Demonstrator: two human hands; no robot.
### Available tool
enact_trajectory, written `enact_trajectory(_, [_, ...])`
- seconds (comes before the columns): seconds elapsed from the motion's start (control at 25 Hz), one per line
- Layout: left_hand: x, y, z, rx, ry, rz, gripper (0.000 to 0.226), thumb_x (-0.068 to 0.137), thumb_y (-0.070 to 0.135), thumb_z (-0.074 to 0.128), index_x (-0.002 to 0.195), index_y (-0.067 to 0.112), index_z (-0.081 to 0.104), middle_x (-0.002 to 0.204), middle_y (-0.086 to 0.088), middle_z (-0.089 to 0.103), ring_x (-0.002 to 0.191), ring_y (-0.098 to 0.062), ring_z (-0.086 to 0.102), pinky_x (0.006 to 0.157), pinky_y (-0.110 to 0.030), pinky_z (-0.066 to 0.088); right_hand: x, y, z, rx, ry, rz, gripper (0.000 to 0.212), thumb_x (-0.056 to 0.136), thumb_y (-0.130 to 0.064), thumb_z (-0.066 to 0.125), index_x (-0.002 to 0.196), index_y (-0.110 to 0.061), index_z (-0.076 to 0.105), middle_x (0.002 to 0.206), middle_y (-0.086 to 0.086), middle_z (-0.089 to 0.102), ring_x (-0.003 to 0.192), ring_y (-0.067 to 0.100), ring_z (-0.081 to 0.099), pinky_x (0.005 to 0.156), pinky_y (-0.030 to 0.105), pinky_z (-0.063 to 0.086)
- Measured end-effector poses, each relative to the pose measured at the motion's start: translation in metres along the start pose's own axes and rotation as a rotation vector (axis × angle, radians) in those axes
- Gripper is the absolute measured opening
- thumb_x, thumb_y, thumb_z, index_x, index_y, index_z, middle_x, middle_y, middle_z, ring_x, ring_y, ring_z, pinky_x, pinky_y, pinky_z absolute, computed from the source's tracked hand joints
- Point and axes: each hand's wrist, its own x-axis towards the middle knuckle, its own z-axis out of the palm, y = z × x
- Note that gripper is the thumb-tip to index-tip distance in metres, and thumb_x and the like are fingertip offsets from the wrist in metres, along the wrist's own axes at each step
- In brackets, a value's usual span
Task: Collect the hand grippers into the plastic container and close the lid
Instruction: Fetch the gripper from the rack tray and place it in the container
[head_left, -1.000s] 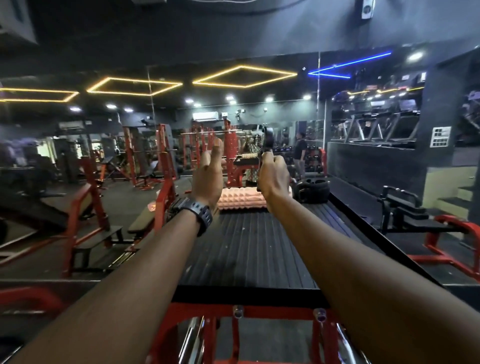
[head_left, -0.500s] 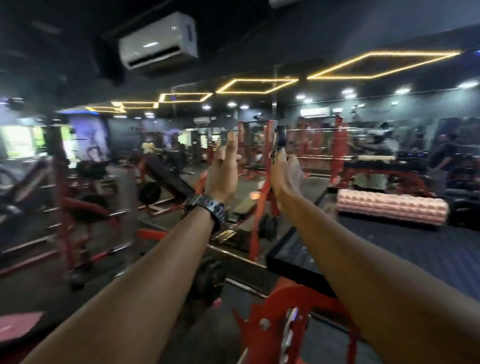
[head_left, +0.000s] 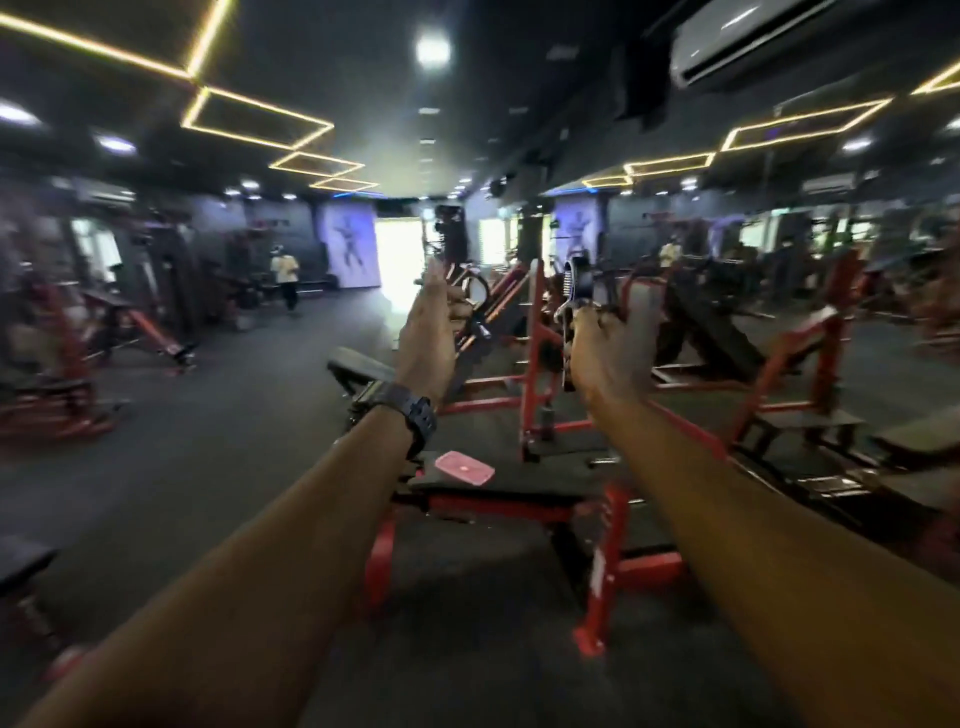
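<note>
No writing I can read anywhere in the head view: frame is blurred, and the pale poster (head_left: 349, 244) far beyond my left hand shows only a figure shape, no legible text.

Both arms are stretched out in front of me at approx the same height, hands a little apart. My right hand (head_left: 605, 353) has its fingers curled round a hand gripper (head_left: 576, 291); the dark handle runs down through the fist and the top end sticks up above the knuckles. My left hand (head_left: 428, 332) is raised w/ fingers up. There's dark metal stuff right behind its fingertips, but I can't tell whether it's something in the hand or gym equipment in the bkgd, so can't tell if that hand grips anything. Black wristwatch (head_left: 410, 415) sits on the left wrist.

Below and between the two forearms is a red-framed bench (head_left: 498, 493) w/ a black pad; a small pink flat object (head_left: 464, 467) lies on it, just under the left wrist. Container isn't visible from here.
</note>
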Motion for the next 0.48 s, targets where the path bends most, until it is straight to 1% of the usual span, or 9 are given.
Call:
enact_trajectory(0.04, [0.000, 0.000, -0.026, 0.023, 0.042, 0.000, 0.103, 0.067, 0.095, 0.028, 0.120, 0.015, 0.065, 0.116, -0.018, 0.070, 0.103, -0.033, 0.066, 0.095, -0.050, 0.049, -0.009, 0.001, 0.025, 0.013, -0.048, 0.002, 0.049, 0.074, -0.062, 0.036, 0.095, -0.025, 0.060, 0.092, 0.008, 0.060, 0.086, 0.026, 0.057, 0.085, 0.048, 0.051])
enact_trajectory(0.08, [0.002, -0.004, -0.051, 0.036, 0.078, 0.007, 0.096, 0.081, 0.087, 0.026, 0.127, 0.011, 0.061, 0.118, -0.017, 0.068, 0.100, -0.028, 0.064, 0.087, -0.043, 0.049, -0.017, 0.002, 0.049, 0.018, -0.093, 0.011, 0.049, 0.070, -0.062, 0.033, 0.093, -0.026, 0.058, 0.091, 0.009, 0.059, 0.085, 0.026, 0.056, 0.086, 0.050, 0.053])
enact_trajectory(0.12, [0.005, -0.010, -0.072, 0.037, 0.105, 0.015, 0.084, 0.094, 0.075, 0.023, 0.130, 0.008, 0.059, 0.119, -0.017, 0.067, 0.098, -0.024, 0.061, 0.080, -0.036, 0.046, -0.024, 0.002, 0.068, 0.029, -0.121, 0.006, 0.048, 0.069, -0.063, 0.033, 0.089, -0.026, 0.056, 0.090, 0.009, 0.059, 0.084, 0.027, 0.055, 0.085, 0.052, 0.054])
enact_trajectory(0.16, [0.008, -0.017, -0.090, 0.036, 0.123, 0.023, 0.075, 0.102, 0.063, 0.021, 0.130, 0.004, 0.057, 0.120, -0.017, 0.064, 0.097, -0.021, 0.058, 0.076, -0.032, 0.042, -0.027, 0.007, 0.087, 0.036, -0.135, 0.004, 0.045, 0.069, -0.062, 0.033, 0.085, -0.025, 0.055, 0.087, 0.010, 0.059, 0.081, 0.027, 0.055, 0.080, 0.052, 0.054])
enact_trajectory(0.2, [0.011, -0.025, -0.110, 0.047, 0.137, 0.027, 0.071, 0.105, 0.057, 0.020, 0.132, 0.002, 0.056, 0.121, -0.017, 0.063, 0.097, -0.020, 0.056, 0.074, -0.029, 0.041, -0.037, 0.009, 0.109, 0.038, -0.143, 0.006, 0.044, 0.070, -0.061, 0.034, 0.082, -0.024, 0.054, 0.086, 0.011, 0.060, 0.079, 0.027, 0.055, 0.075, 0.047, 0.050])
enact_trajectory(0.32, [0.019, -0.058, -0.161, 0.083, 0.160, 0.042, 0.077, 0.100, 0.063, 0.019, 0.138, 0.005, 0.053, 0.125, -0.014, 0.063, 0.099, -0.017, 0.058, 0.078, -0.030, 0.043, -0.068, 0.025, 0.171, 0.047, -0.204, -0.007, 0.040, 0.081, -0.053, 0.036, 0.088, -0.018, 0.055, 0.088, 0.013, 0.062, 0.079, 0.026, 0.056, 0.071, 0.040, 0.041])
enact_trajectory(0.4, [0.028, -0.089, -0.193, 0.080, 0.161, 0.044, 0.073, 0.102, 0.061, 0.018, 0.131, 0.007, 0.057, 0.122, -0.013, 0.063, 0.102, -0.019, 0.059, 0.084, -0.035, 0.044, -0.086, 0.048, 0.218, 0.051, -0.220, -0.010, 0.043, 0.083, -0.052, 0.035, 0.093, -0.016, 0.057, 0.090, 0.011, 0.062, 0.082, 0.026, 0.056, 0.073, 0.040, 0.041])
enact_trajectory(0.48, [0.035, -0.120, -0.219, 0.081, 0.131, 0.049, 0.065, 0.105, 0.058, 0.018, 0.121, 0.010, 0.059, 0.115, -0.011, 0.063, 0.101, -0.020, 0.058, 0.083, -0.036, 0.044, -0.096, 0.074, 0.263, 0.046, -0.221, -0.001, 0.050, 0.080, -0.053, 0.035, 0.094, -0.014, 0.063, 0.093, 0.012, 0.065, 0.085, 0.027, 0.058, 0.076, 0.041, 0.044])
